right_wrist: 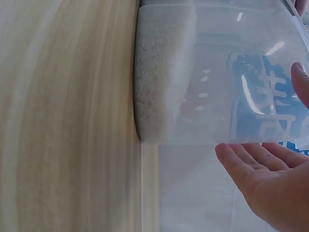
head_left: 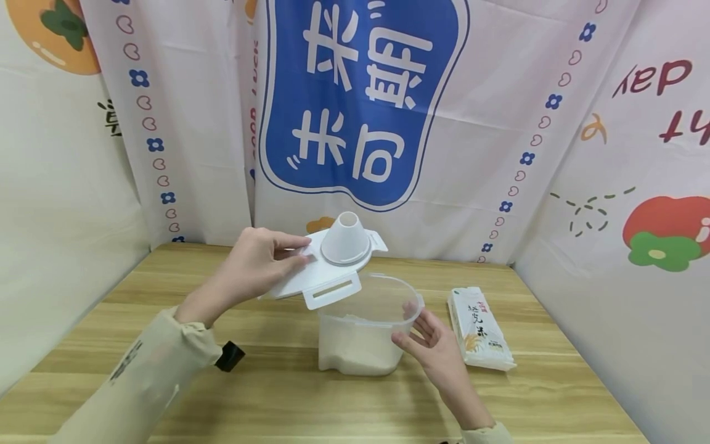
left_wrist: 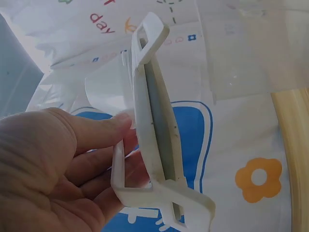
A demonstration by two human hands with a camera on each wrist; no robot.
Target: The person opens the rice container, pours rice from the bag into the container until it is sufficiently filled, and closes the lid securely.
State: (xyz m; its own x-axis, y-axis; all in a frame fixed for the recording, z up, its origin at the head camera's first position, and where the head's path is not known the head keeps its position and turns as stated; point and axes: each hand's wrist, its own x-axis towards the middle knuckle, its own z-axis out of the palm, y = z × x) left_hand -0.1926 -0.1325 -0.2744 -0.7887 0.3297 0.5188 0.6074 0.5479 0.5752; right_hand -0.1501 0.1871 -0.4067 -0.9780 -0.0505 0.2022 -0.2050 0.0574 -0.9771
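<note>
My left hand pinches one end of a white lid that carries a cone-shaped cap and slotted side clips. The lid hangs tilted above and to the left of a clear plastic container, apart from its rim. In the left wrist view the thumb presses near a clip of the lid, seen edge-on. White rice covers the bottom of the container, which stands upright on the table. My right hand holds the container's right side between thumb and fingers, near the upper part.
Right of the container, a white printed rice packet lies flat on the wooden table. Printed cloth walls in the back and both sides. A small black object shows beside the left sleeve.
</note>
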